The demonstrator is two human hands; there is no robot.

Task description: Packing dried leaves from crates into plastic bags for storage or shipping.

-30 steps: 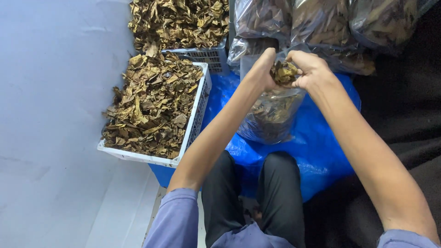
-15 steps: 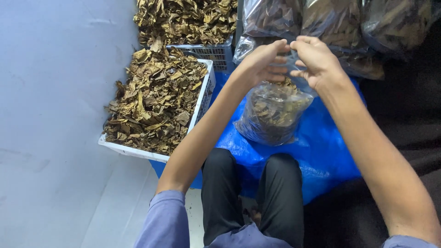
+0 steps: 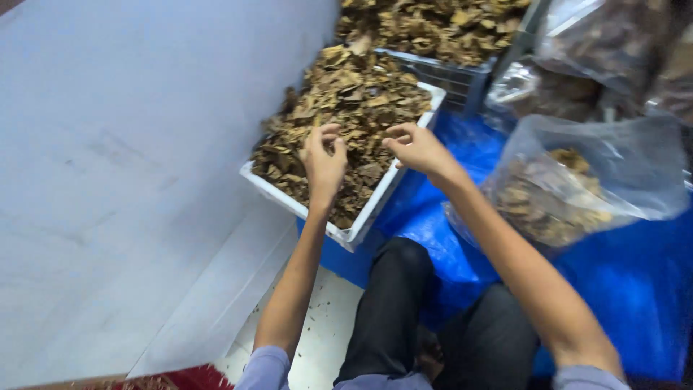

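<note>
Brown, curled dried leaves point(image 3: 346, 108) heap the white crate point(image 3: 361, 230) beside the blue tarp point(image 3: 635, 282). Left hand point(image 3: 323, 160) presses in, grip loosely spread; right hand point(image 3: 415, 146) hovers, grip half-open, empty.

Single head view, steeply downward, close over the crate point(image 3: 346, 235) (tilted frame).
</note>
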